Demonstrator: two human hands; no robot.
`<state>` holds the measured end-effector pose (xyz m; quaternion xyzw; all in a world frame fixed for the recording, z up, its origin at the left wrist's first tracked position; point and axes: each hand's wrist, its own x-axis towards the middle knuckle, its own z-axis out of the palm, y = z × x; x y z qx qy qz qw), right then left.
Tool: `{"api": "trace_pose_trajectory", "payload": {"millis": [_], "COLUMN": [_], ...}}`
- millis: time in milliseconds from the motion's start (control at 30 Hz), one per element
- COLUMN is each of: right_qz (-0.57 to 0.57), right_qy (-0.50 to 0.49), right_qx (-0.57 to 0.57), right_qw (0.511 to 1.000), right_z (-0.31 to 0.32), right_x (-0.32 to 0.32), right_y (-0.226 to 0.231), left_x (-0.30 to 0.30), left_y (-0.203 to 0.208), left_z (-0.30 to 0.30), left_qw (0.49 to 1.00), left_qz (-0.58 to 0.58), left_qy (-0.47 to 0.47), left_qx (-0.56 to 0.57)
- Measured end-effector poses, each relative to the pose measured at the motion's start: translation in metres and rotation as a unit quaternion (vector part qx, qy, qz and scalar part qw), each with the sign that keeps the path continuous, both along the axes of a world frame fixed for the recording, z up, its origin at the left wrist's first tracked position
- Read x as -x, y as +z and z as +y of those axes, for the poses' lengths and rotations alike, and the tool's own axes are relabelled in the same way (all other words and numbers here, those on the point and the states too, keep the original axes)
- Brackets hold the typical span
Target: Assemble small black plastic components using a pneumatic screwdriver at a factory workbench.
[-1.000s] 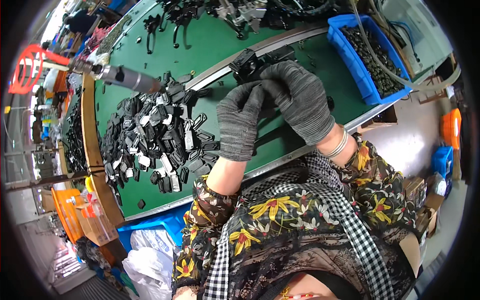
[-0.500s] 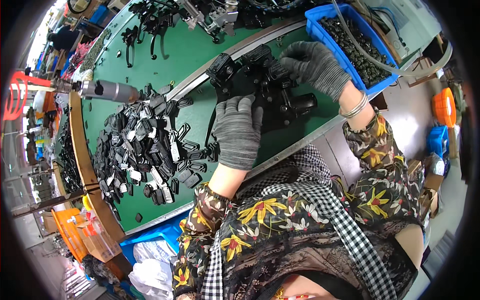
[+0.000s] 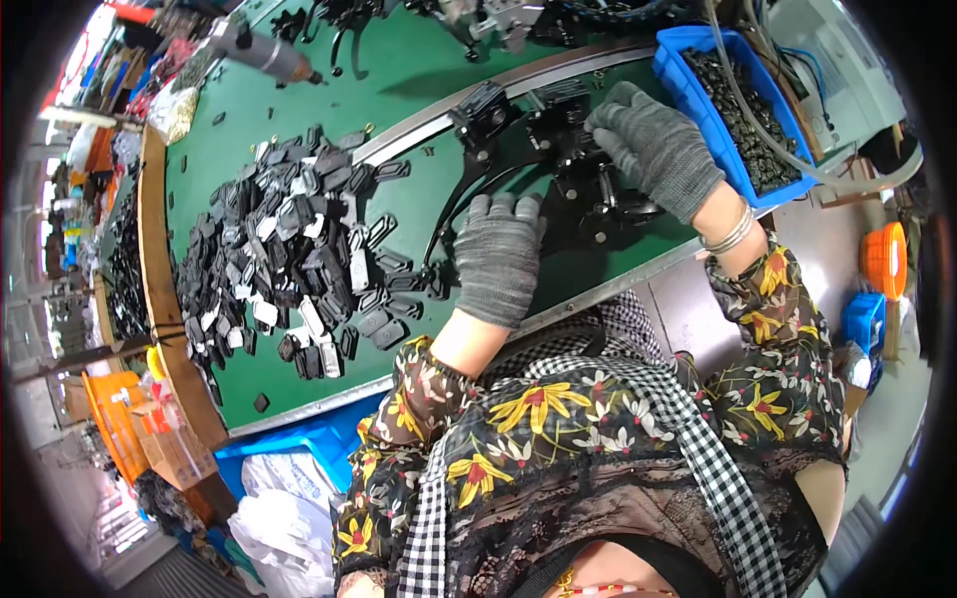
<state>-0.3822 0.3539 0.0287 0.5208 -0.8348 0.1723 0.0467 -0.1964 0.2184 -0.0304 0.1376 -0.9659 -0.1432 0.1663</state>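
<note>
Several black lever assemblies [image 3: 570,189] with boxy heads lie together on the green tabletop in front of me. My left hand [image 3: 498,259], in a grey knit glove, is at their near left side with its fingers bent down. Its fingertips are hidden, so what they grip cannot be made out. At the right of the assemblies, my right hand [image 3: 653,149], gloved the same way, is closed, with thumb and fingers drawn together beside a black head. Anything pinched there is too small or covered to name. A long curved black lever [image 3: 461,194] extends just beyond my left hand.
A pile of small black and silver flat parts [image 3: 299,249] spreads left of my hands. A power screwdriver [image 3: 264,52] hangs above the table's far left. The blue bin [image 3: 666,65] at right holds small dark parts, with a clear hose [image 3: 797,164] crossing it. A metal rail [image 3: 429,125] crosses the tabletop.
The screwdriver has swung farther away toward the upper left. My view has shifted a little. Both hands stay by the lever assemblies, the left one with its fingers bent more.
</note>
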Motion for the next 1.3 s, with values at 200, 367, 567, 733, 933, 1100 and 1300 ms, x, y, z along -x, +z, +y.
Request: {"api": "trace_pose_trajectory", "payload": {"millis": [200, 367, 567, 733, 933, 1100, 1300], "right_qz": [0.040, 0.034, -0.009, 0.003, -0.067, -0.137, -0.374], "right_qy": [0.026, 0.059, 0.336, 0.396, 0.376, 0.297, 0.241], "right_qx": [-0.021, 0.072, -0.029, -0.120, -0.130, -0.058, 0.043], "right_qw": [0.999, 0.995, 0.941, 0.910, 0.915, 0.943, 0.895], "right_z": [-0.003, -0.038, -0.157, -0.210, -0.215, -0.206, -0.170], "right_x": [0.004, -0.025, -0.124, -0.154, -0.150, -0.134, -0.123], "right_y": [-0.006, 0.051, 0.031, -0.030, -0.020, -0.024, 0.016], "left_x": [0.000, -0.018, -0.104, -0.185, -0.210, -0.189, -0.167], "left_y": [-0.010, 0.002, 0.026, -0.007, 0.014, 0.002, 0.052], "left_z": [-0.002, -0.003, -0.027, -0.078, -0.116, -0.140, -0.116], "left_qw": [1.000, 0.994, 0.985, 0.945, 0.907, 0.906, 0.853], "left_qz": [0.012, 0.110, 0.146, 0.136, -0.019, -0.148, 0.246], "left_qy": [0.002, 0.008, 0.054, 0.296, 0.421, 0.397, 0.128], "left_qx": [0.002, -0.015, -0.075, 0.009, 0.012, -0.009, -0.442]}}
